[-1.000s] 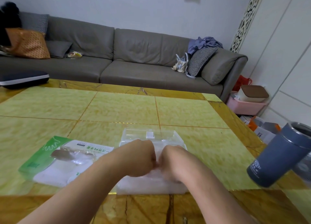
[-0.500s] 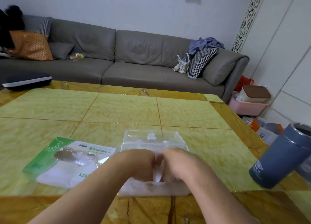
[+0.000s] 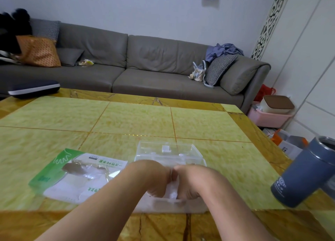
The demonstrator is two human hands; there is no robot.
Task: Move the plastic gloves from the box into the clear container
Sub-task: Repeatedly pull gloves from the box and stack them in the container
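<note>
Both hands curled, knuckles touching: left hand point(image 3: 154, 177) & right hand point(image 3: 192, 180) press the gloves point(image 3: 172, 188) down into the clear container point(image 3: 168, 152), apparently pinching the wad. Risk: thin film springs back up w/ release, or snags on fingers & pulls out.

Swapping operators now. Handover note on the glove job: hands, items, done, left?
Left hand and right hand: side by side, fingers curled down, pressing the plastic gloves into the clear container near the table's front edge.
Glove package: lies flat, left of the container.
Done: the gloves are out of the package and at the container.
Left: finish tucking them in; whether any remain in the package, can't tell.
</note>
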